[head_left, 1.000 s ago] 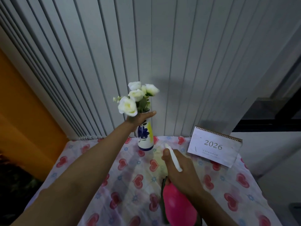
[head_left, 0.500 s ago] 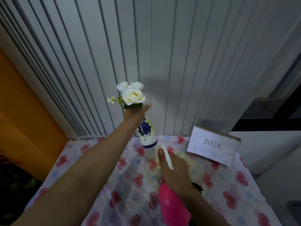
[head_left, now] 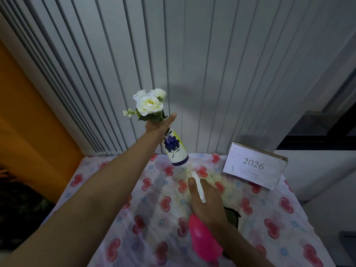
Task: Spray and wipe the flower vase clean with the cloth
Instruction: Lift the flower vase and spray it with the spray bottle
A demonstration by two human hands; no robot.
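Observation:
My left hand (head_left: 159, 125) grips the neck of a white vase (head_left: 175, 149) painted with a blue flower and a yellow patch. The vase is lifted off the table and tilted, its base towards my right hand. White roses (head_left: 149, 102) stick out above my fingers. My right hand (head_left: 207, 203) holds a pink spray bottle (head_left: 204, 239) with a white nozzle (head_left: 198, 186) that points at the vase's base. A dark cloth (head_left: 232, 216) lies on the table, mostly hidden under my right hand.
The table carries a cover with red hearts (head_left: 154, 209). A 2026 desk calendar (head_left: 254, 167) stands at the back right. Grey vertical blinds (head_left: 173, 64) hang close behind the table, and an orange wall (head_left: 28, 122) is on the left.
My left hand has lifted the vase off the table and tilted it, flowers to the left. My right hand has moved the spray bottle slightly forward towards the vase.

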